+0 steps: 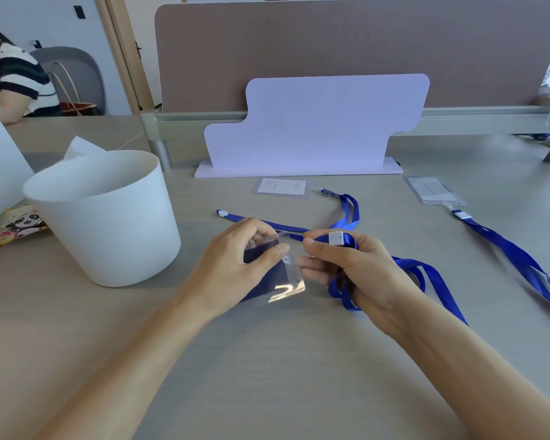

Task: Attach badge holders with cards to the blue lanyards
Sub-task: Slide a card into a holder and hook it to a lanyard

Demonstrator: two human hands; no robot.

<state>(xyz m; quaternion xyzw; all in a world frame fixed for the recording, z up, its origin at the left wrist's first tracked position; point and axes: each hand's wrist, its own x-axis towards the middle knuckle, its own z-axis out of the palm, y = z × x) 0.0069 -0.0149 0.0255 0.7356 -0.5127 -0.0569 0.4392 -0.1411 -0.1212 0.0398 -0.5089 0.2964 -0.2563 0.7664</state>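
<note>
My left hand (235, 258) pinches a clear badge holder (286, 281) with a dark card inside, held just above the table at centre. My right hand (350, 265) grips a bunched blue lanyard (426, 274) with its white clip (336, 238) near my thumb, close to the holder's top edge. A second badge holder with a white card (281, 186) lies farther back, joined to another blue lanyard (350, 211). A third holder (432, 190) with its lanyard (515, 252) lies at the right.
A white bucket (108, 217) stands at the left, with snack packets (10, 230) beside it. A white shaped board (315, 128) stands upright at the back before a brown divider (331, 42). Another person sits at far left.
</note>
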